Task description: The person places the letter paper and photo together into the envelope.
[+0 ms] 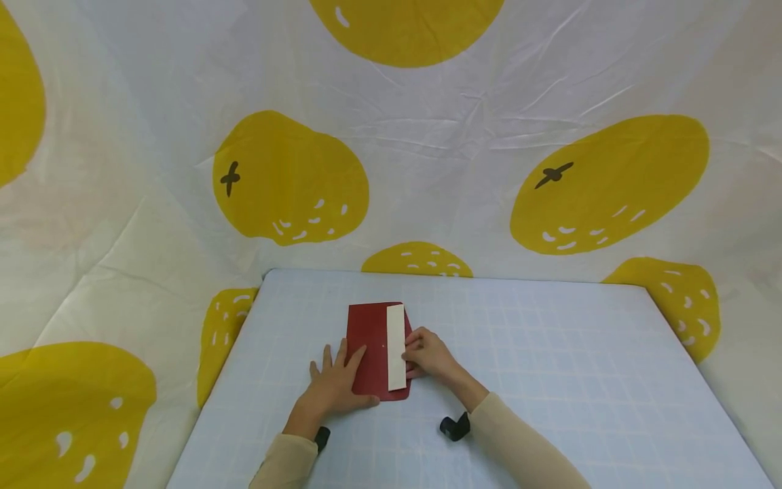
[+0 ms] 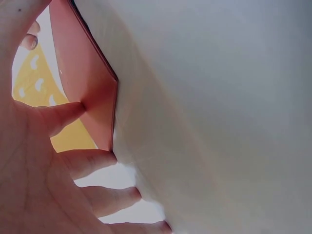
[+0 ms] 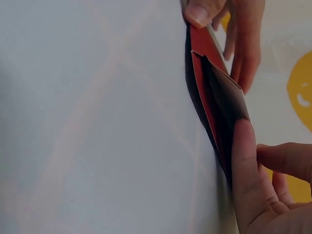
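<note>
A red paper envelope (image 1: 368, 324) lies on the table, a white strip (image 1: 396, 339) running along its right side. My left hand (image 1: 336, 390) rests on its lower left part with fingers spread and the thumb at the bottom edge. In the left wrist view, fingertips touch the red envelope (image 2: 85, 63) and the tabletop. My right hand (image 1: 432, 356) pinches the envelope's right side beside the strip. The right wrist view shows the envelope (image 3: 204, 41) gaping at that side, with a finger of my right hand (image 3: 273, 195) against its raised pale edge.
The table (image 1: 550, 360) has a pale blue checked cloth. Behind it hangs a white curtain (image 1: 427, 170) printed with yellow fruit. Black devices sit at both wrists, one (image 1: 455, 428) below the right forearm.
</note>
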A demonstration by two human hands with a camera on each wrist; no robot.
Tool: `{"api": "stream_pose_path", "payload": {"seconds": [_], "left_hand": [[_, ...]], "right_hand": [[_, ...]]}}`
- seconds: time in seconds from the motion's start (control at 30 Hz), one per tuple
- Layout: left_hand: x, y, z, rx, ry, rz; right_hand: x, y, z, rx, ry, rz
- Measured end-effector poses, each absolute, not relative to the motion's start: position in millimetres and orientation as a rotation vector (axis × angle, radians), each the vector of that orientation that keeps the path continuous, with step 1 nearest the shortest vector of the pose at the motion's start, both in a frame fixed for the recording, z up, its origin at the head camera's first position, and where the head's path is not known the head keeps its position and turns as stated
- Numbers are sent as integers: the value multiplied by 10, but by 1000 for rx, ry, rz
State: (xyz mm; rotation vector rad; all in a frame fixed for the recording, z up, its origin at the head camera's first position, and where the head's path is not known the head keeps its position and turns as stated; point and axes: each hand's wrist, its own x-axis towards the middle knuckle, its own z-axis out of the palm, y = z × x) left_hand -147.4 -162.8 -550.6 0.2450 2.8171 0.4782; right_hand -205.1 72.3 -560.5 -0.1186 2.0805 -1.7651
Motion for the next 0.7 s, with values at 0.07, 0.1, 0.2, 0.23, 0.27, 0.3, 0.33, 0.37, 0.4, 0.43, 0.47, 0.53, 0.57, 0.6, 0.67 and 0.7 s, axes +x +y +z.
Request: {"api": "stream_pose_path", "payload": {"seconds": [0.07, 0.1, 0.2, 0.23, 0.27, 0.3, 0.33, 0.37, 0.4, 0.43, 0.47, 0.53, 0.57, 0.6, 0.67, 0.7], "left_hand": [[-1473, -1631, -5503, 243, 2814, 474], [-1470, -1632, -5499, 244, 2814, 480], [-1463, -1631, -5480, 244, 2805, 496], [-1463, -1629, -5475, 244, 2801, 494], [-1465, -1627, -5471, 248, 2800, 499], [-1465, -1626, -5467, 252, 2801, 503], [-1467, -1626, -5465, 255, 2801, 503], [-1468, -1626, -5465, 258, 2802, 502], [-1468, -1628, -5465, 259, 2802, 500], [-1469, -1629, -5465, 262, 2804, 497], [-1470, -1631, -5464, 264, 2805, 499], [-1466, -1635, -5460, 266, 2807, 503], [-1464, -1636, -5459, 267, 2808, 504], [-1463, -1638, -5460, 269, 2809, 502], [-1460, -1640, -5459, 271, 2810, 504], [-1459, -1641, -5459, 273, 2810, 504]], "right_hand": [[-2051, 701, -5609, -123, 2050, -1792], [-2048, 689, -5608, -135, 2039, -1806], [-2042, 646, -5608, -131, 2017, -1823], [-2040, 634, -5606, -131, 2016, -1825], [-2039, 624, -5605, -131, 2018, -1824], [-2039, 614, -5603, -134, 2022, -1822], [-2042, 604, -5603, -126, 2022, -1819], [-2044, 595, -5604, -128, 2026, -1815], [-2045, 587, -5603, -129, 2031, -1809], [-2047, 578, -5602, -134, 2032, -1807], [-2049, 569, -5601, -135, 2031, -1806], [-2050, 548, -5596, -142, 2034, -1801], [-2049, 537, -5594, -146, 2038, -1795], [-2049, 525, -5593, -151, 2039, -1794], [-2048, 502, -5593, -160, 2043, -1791], [-2048, 490, -5594, -164, 2045, -1791]]}}
